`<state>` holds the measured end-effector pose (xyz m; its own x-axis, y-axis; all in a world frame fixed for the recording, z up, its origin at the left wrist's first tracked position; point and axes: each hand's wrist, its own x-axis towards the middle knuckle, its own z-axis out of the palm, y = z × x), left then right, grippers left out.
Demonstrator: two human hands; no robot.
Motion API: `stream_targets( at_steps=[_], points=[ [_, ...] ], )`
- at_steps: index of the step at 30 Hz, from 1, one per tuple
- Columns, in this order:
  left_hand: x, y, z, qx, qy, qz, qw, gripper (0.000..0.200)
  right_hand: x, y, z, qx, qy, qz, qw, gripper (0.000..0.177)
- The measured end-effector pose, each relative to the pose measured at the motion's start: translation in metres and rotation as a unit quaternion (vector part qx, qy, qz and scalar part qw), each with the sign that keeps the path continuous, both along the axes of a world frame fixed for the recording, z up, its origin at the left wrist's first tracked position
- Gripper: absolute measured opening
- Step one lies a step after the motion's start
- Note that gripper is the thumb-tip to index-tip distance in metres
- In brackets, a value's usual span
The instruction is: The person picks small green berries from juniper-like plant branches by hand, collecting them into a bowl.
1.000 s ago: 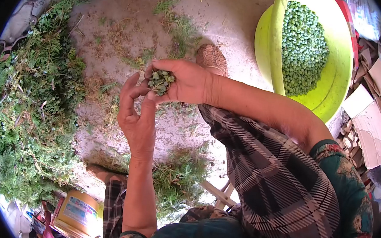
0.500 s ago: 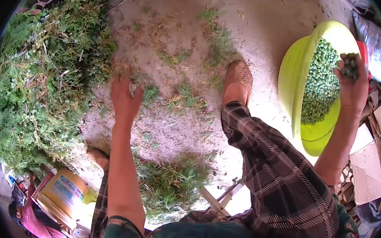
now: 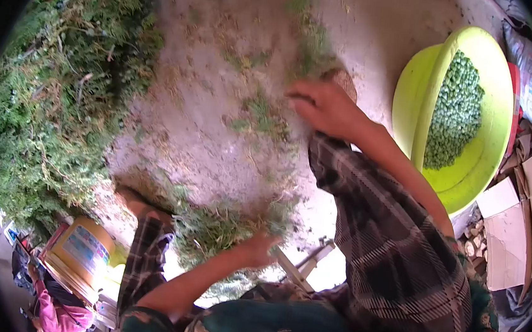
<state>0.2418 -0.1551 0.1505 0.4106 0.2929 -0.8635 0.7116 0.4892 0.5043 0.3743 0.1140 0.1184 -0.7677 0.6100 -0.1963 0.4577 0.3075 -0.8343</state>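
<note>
The fingers of the right hand (image 3: 328,107) curl loosely — too blurred to tell whether anything is in them — in front of the right shoe (image 3: 344,83). The left hand (image 3: 260,249) is smeared too, its grasp impossible to tell, beside a small heap of green sprigs (image 3: 213,228) and a wooden frame (image 3: 290,268). Farther out, green berries (image 3: 455,116) lie inside the yellow-green tub (image 3: 411,99) at right, near some cardboard (image 3: 513,235). A large pile of leafy branches (image 3: 56,110) covers the left side — below it, a yellow bucket (image 3: 85,244) and a person in pink (image 3: 63,316).
</note>
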Motion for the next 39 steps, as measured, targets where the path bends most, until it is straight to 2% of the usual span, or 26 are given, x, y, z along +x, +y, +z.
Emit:
stream_targets(
  at_steps=[1, 2, 3, 4, 5, 8, 9, 11, 12, 14, 16, 18, 21, 23, 25, 27, 29, 30, 32, 33, 34, 35, 36, 37, 38, 39],
  points=[
    [-0.007, 0.009, 0.0, -0.136, -0.117, 0.013, 0.984, 0.05, 0.0, -0.004, -0.016, -0.007, -0.045, -0.013, 0.999, 0.022],
    [-0.019, 0.002, -0.031, 0.038, -0.061, 0.023, 0.997, 0.035, 0.002, -0.009, -0.032, -0.018, -0.055, -0.012, 0.998, 0.022],
    [-0.043, -0.01, -0.078, 0.303, -0.101, 0.002, 0.948, 0.021, 0.002, -0.011, -0.047, -0.014, -0.038, -0.041, 0.998, 0.022],
    [-0.054, 0.034, -0.074, 0.133, 0.193, 0.042, 0.971, 0.023, 0.002, -0.012, -0.059, -0.01, -0.02, -0.069, 0.997, 0.023],
    [-0.074, 0.059, -0.071, 0.278, 0.238, 0.189, 0.911, 0.023, 0.001, -0.013, -0.063, 0.055, -0.036, -0.046, 0.997, 0.023],
    [-0.122, 0.114, -0.104, 0.548, 0.239, 0.185, 0.78, 0.044, 0.003, -0.02, -0.074, 0.15, -0.029, 0.003, 0.988, 0.025],
    [-0.118, 0.142, -0.097, 0.587, 0.21, 0.193, 0.758, 0.045, 0.006, -0.026, -0.073, 0.139, -0.044, 0.009, 0.989, 0.025],
    [-0.114, 0.18, -0.114, 0.639, 0.263, 0.15, 0.707, 0.049, 0.001, -0.024, -0.076, 0.145, -0.03, -0.033, 0.988, 0.022],
    [-0.106, 0.194, -0.121, 0.635, 0.261, 0.151, 0.711, 0.049, 0.001, -0.024, -0.076, 0.141, -0.033, -0.032, 0.989, 0.022],
    [-0.079, 0.216, -0.128, 0.545, 0.335, 0.172, 0.749, 0.071, 0.005, -0.022, -0.076, 0.026, 0.032, -0.112, 0.993, 0.019],
    [-0.051, 0.207, -0.126, 0.581, 0.268, 0.07, 0.766, 0.073, 0.005, -0.022, -0.074, 0.063, 0.068, -0.131, 0.987, 0.02],
    [-0.028, 0.173, -0.132, 0.632, 0.187, -0.055, 0.75, 0.053, 0.004, -0.02, -0.074, 0.104, 0.116, -0.15, 0.976, 0.025],
    [-0.007, 0.086, -0.099, 0.47, 0.099, -0.103, 0.871, 0.065, 0.008, -0.02, -0.081, 0.012, 0.069, -0.136, 0.988, 0.016],
    [-0.006, 0.002, -0.088, 0.404, 0.069, -0.132, 0.903, 0.071, 0.007, -0.02, -0.073, 0.064, 0.045, -0.115, 0.99, 0.016],
    [-0.013, -0.075, -0.057, 0.343, 0.073, -0.18, 0.919, 0.069, 0.007, -0.021, -0.075, 0.043, 0.076, -0.122, 0.989, 0.014],
    [-0.018, -0.16, -0.036, 0.171, 0.054, -0.285, 0.942, 0.065, 0.005, -0.021, -0.08, 0.021, 0.068, -0.131, 0.989, 0.013],
    [-0.017, -0.178, -0.01, -0.014, 0.005, -0.325, 0.946, 0.064, 0.003, -0.021, -0.076, 0.015, 0.068, -0.13, 0.989, 0.013],
    [-0.016, -0.17, -0.014, -0.013, 0.02, -0.321, 0.947, 0.064, 0.003, -0.021, -0.073, 0.006, 0.05, -0.133, 0.99, 0.013],
    [-0.023, -0.141, -0.036, -0.138, -0.127, -0.243, 0.952, 0.063, 0.002, -0.021, -0.067, 0.016, 0.049, -0.123, 0.991, 0.012],
    [-0.037, -0.116, -0.051, -0.111, -0.172, -0.056, 0.977, 0.062, 0.002, -0.02, -0.065, 0.021, 0.034, -0.117, 0.992, 0.012],
    [-0.041, -0.046, -0.047, 0.024, -0.034, -0.229, 0.972, 0.05, 0.002, -0.02, -0.066, 0.026, 0.046, -0.116, 0.992, 0.012],
    [-0.06, -0.017, -0.057, 0.042, 0.067, -0.13, 0.988, 0.043, 0.002, -0.02, -0.068, 0.018, 0.044, -0.116, 0.992, 0.011],
    [-0.087, -0.003, -0.071, 0.155, 0.158, 0.06, 0.973, 0.042, 0.003, -0.021, -0.07, 0.01, 0.041, -0.116, 0.992, 0.011],
    [-0.109, 0.043, -0.062, 0.175, 0.252, 0.223, 0.925, 0.039, 0.003, -0.021, -0.07, 0.022, 0.049, -0.113, 0.992, 0.011],
    [-0.137, 0.063, -0.07, 0.387, 0.28, 0.265, 0.837, 0.04, 0.003, -0.021, -0.07, 0.036, 0.058, -0.111, 0.991, 0.011],
    [-0.169, 0.082, -0.084, 0.515, 0.325, 0.239, 0.756, 0.044, 0.005, -0.023, -0.069, 0.027, 0.035, -0.111, 0.993, 0.011]
  ],
)
